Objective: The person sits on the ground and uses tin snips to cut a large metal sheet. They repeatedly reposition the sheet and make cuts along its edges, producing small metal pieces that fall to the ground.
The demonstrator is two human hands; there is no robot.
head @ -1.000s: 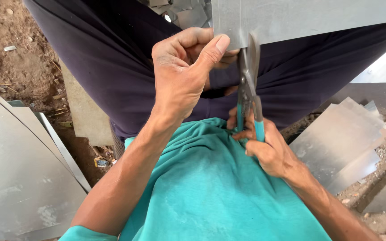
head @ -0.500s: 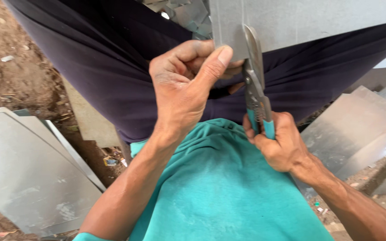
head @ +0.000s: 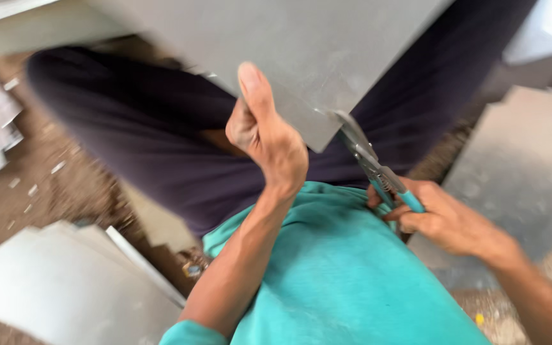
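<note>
Okay, left to right. Far left: a stack of flat grey metal sheets [head: 46,287] on the dirt ground [head: 52,185], with small offcut scraps [head: 33,189] scattered near them. More pale sheet edges at the upper left, too blurred to separate.

Centre: person seated, dark trousers [head: 129,140], teal shirt [head: 346,281]. Left hand [head: 266,137] grips the near edge of a big grey metal sheet [head: 301,45], held up over the lap. Thumb straight up against the sheet's face, the other fingers curled out of view behind it. Hand is closed tight on the sheet.

Just right of that hand: tin snips [head: 368,163], steel blades, teal handles. Blades meet the sheet's lower corner edge, tips touching or slightly into the metal; motion blur, can't tell how far in. Snips run diagonally down-right from the sheet to the right hand [head: 439,217], which is wrapped around the teal handles, low beside the shirt. Fingers closed round the handles, handles look squeezed near together.

Far right: another grey sheet [head: 519,172] lying on the ground, behind the right wrist. Gravel and a few bits of debris below it.

No containers visible anywhere; everything loose on the ground.
</note>
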